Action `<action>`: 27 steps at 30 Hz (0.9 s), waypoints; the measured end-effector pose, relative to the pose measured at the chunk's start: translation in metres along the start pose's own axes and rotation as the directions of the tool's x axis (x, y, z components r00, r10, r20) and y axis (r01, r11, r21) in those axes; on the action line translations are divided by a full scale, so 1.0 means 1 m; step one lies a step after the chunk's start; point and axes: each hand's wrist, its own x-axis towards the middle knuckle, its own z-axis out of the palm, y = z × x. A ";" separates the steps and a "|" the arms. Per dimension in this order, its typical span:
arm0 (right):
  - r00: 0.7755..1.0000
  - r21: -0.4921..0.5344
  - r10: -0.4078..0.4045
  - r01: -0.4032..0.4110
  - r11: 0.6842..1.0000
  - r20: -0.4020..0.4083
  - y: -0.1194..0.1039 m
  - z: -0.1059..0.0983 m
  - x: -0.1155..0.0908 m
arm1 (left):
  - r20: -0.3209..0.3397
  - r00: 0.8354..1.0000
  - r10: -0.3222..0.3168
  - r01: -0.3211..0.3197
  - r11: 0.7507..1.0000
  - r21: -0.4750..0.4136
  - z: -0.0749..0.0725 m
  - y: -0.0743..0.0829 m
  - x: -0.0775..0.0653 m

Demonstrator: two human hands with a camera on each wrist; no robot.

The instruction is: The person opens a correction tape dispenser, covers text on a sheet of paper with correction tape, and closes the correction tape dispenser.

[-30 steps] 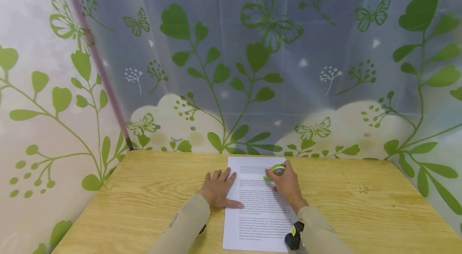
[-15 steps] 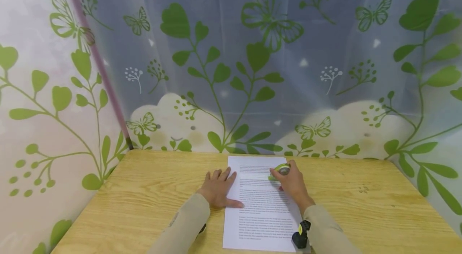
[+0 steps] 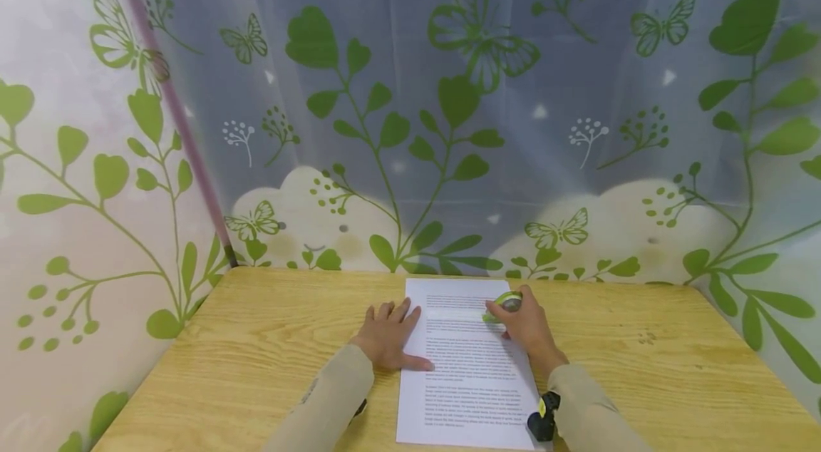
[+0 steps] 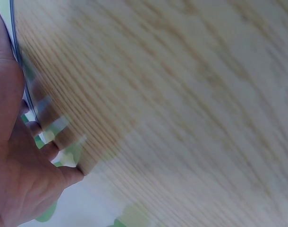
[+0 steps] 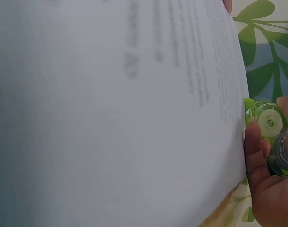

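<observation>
A printed sheet of paper (image 3: 474, 406) lies upright-on on the wooden table. My left hand (image 3: 388, 338) rests with spread fingers across its left edge, the thumb on the print. In my right hand (image 3: 531, 327) I grip a green correction tape dispenser (image 3: 509, 301), its tip down at the upper right of the text. A pale band crosses the lines to the left of that tip. The right wrist view shows the dispenser's clear case and round spools (image 5: 269, 123) between thumb and fingers. From the left wrist, my left hand (image 4: 26, 175) appears flat against the tabletop.
The wooden table (image 3: 641, 381) extends to both sides of the sheet. Behind it hangs a curtain (image 3: 410, 117) printed with green leaves and butterflies. A black wrist camera (image 3: 544, 418) on my right sleeve sits over the sheet's lower right corner.
My right hand has slid a little to the right along the text with the correction tape dispenser. My left hand has stayed in place on the paper.
</observation>
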 end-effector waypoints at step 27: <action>1.000 -0.053 0.019 -0.018 0.998 0.018 0.012 -0.021 0.003 | 0.003 1.000 -0.002 0.002 1.000 -0.016 -0.001 0.000 -0.001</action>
